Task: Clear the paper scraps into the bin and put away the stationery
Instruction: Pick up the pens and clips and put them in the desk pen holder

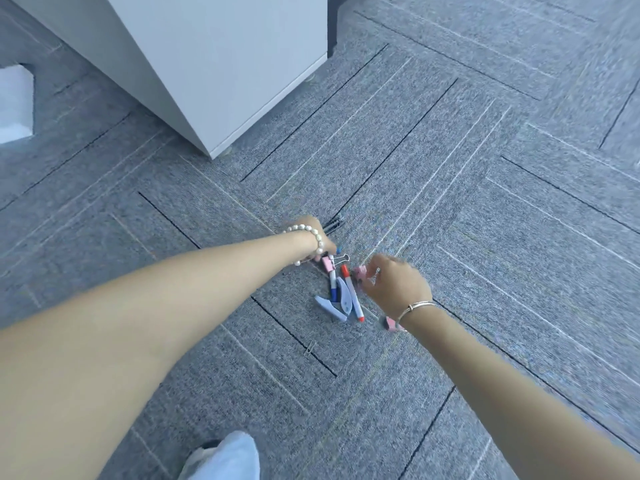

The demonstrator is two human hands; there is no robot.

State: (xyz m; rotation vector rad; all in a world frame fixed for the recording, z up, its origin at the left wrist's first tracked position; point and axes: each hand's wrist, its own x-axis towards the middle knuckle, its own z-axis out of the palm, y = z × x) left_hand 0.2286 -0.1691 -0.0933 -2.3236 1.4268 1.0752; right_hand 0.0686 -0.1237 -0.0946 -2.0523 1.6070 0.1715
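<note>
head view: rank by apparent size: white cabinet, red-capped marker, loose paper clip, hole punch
1. white cabinet
2. hole punch and red-capped marker: look alike in extent, not ranked
3. loose paper clip

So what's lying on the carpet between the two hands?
In the head view, a pink clip, red pen, blue pen and punch lie between left hand and right hand.

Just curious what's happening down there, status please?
Left hand gripping black pens. Right hand pinching pink binder clip. Markers, hole punch on carpet. Nothing blocking.
</note>
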